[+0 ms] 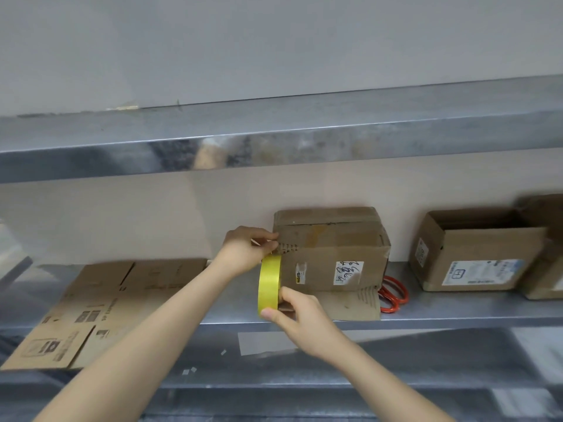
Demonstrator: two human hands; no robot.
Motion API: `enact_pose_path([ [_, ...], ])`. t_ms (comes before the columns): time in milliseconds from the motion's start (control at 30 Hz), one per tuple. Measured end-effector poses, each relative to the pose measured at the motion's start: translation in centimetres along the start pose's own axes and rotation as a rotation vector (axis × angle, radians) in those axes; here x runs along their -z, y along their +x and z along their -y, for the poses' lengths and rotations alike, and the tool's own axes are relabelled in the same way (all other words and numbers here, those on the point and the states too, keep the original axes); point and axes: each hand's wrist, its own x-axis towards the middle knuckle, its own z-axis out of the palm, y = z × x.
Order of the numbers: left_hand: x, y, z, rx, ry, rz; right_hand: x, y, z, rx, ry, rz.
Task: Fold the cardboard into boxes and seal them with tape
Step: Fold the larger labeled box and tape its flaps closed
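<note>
A folded cardboard box (335,248) stands on the metal shelf (457,309), with white labels on its front and one flap lying flat under it. My right hand (300,322) grips a roll of yellow tape (269,283) held upright at the box's left front corner. My left hand (246,249) pinches the tape's free end against the box's upper left corner. A flat, unfolded cardboard sheet (100,309) lies on the shelf to the left.
Red-handled scissors (394,295) lie behind the box's right side. An open cardboard box (475,254) sits further right, another at the right edge (548,269). A metal shelf (274,138) overhangs above. Tape scraps lie on the lower ledge (274,354).
</note>
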Motion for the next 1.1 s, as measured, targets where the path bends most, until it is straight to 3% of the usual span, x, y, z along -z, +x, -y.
enact_pose_path([
  [267, -1.1, -1.1, -0.7, 0.095, 0.332, -0.002, -0.7, -0.4, -1.7, -0.021, 0.018, 0.015],
  [633, -2.2, -2.3, -0.7, 0.193, 0.228, 0.031, -0.9, 0.4, -1.9, -0.088, 0.028, 0.046],
  [800, -2.7, -2.8, -0.5, 0.138, 0.329, 0.06, 2.0, -0.1, -0.9, -0.103, 0.001, 0.121],
  [1100, -2.5, -2.1, -0.8, 0.132, 0.272, 0.055, 9.5, 0.2, -0.3, -0.067, -0.022, -0.105],
])
